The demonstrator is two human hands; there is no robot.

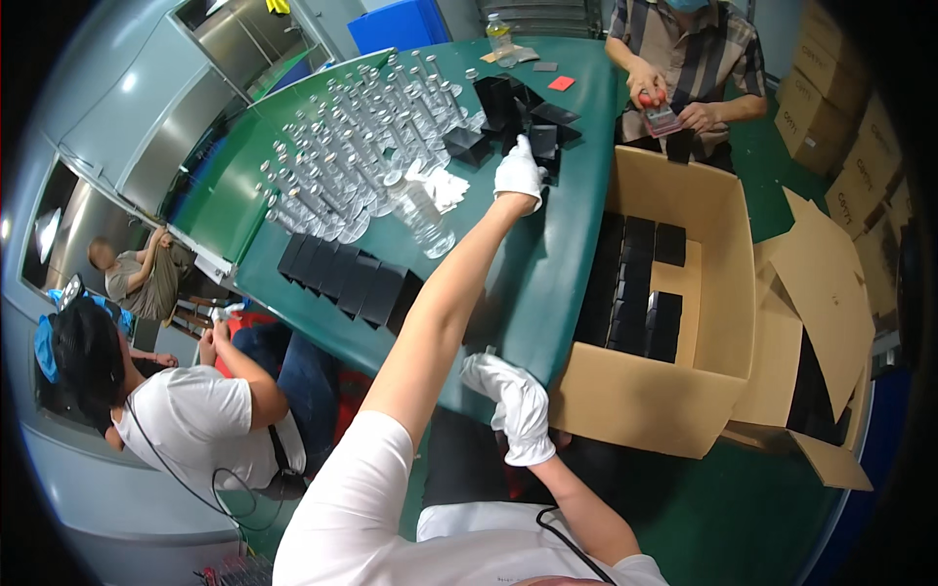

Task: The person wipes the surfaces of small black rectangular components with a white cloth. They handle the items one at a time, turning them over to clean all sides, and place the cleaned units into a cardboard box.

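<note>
My left hand (519,179), in a white glove, reaches across the green table to a cluster of black boxes. Its fingers close on a black box (499,104) that stands among others lying tilted. Close to my body, by the table's near edge, is my gloved right hand (510,396). Its fingers are curled, and what they hold, if anything, is hidden. A clear bottle (422,217) lies on its side left of my left forearm, beside a crumpled white wad (446,189). Many clear bottles with slim necks (332,156) stand farther left. Nearer me runs a row of black boxes (342,278).
Right of the table stands an open carton (657,402) with black boxes inside. Another opened carton (819,313) is beyond it. Across the table, a co-worker holds a red-handled tool (652,99). Someone in white (200,415) sits at left. A drink bottle (500,37) stands far back.
</note>
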